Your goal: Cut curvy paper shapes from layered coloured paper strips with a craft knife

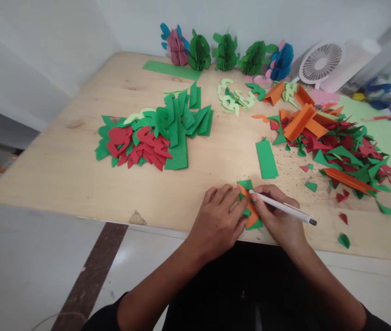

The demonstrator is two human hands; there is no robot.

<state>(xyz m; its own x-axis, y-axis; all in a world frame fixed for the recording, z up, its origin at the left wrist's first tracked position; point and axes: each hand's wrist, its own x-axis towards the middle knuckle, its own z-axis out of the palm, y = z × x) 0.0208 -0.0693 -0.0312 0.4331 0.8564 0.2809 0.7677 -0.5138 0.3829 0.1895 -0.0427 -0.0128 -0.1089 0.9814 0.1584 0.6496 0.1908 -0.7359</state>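
Observation:
My right hand (285, 225) is closed round a white pen (287, 208), its writing end down at an orange paper cut-out (252, 219). That curved cut-out lies on a small green paper piece (245, 184) near the table's front edge. With fingers spread and lying over the paper, my left hand (216, 223) presses both pieces against the table and covers their left side. The pen's tip is hidden by my fingers. Just beyond the hands is a folded green paper strip (266, 159).
Red cut-outs (154, 149) and green cut-outs (176, 151) are heaped at left. Orange folded papers (301, 122) and red and green scraps (350, 151) pile up at right. Several paper figures (226, 53) stand along the wall, beside a white fan (321, 62). Pale green cut-outs (230, 103) lie mid-table.

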